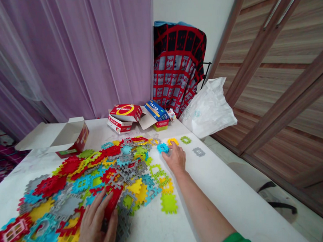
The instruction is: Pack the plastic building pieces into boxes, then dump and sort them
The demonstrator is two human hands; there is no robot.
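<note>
My left hand [98, 223] lies over the near part of a heap of toothed plastic building pieces, fingers spread. Its index finger and thumb touch a glossy red piece [115, 200]; no closed grip on it shows. My right hand [177, 157] reaches out at the heap's far right, thumb apart from the fingers. The fingertips touch a yellow ring-shaped piece [172, 141], and the thumb is beside a blue ring-shaped piece [162, 148]. Farther right, a green ring-shaped piece [185, 139] and a grey one [198, 152] lie flat and separate.
An open carton [69, 137] stands at the back left. Red and white boxes [125, 113] and a blue box [157, 110] sit at the table's far edge. A white plastic bag [208, 109] is at the right edge, near a wooden wardrobe [279, 73]. Loose green pieces [168, 203] lie between my hands.
</note>
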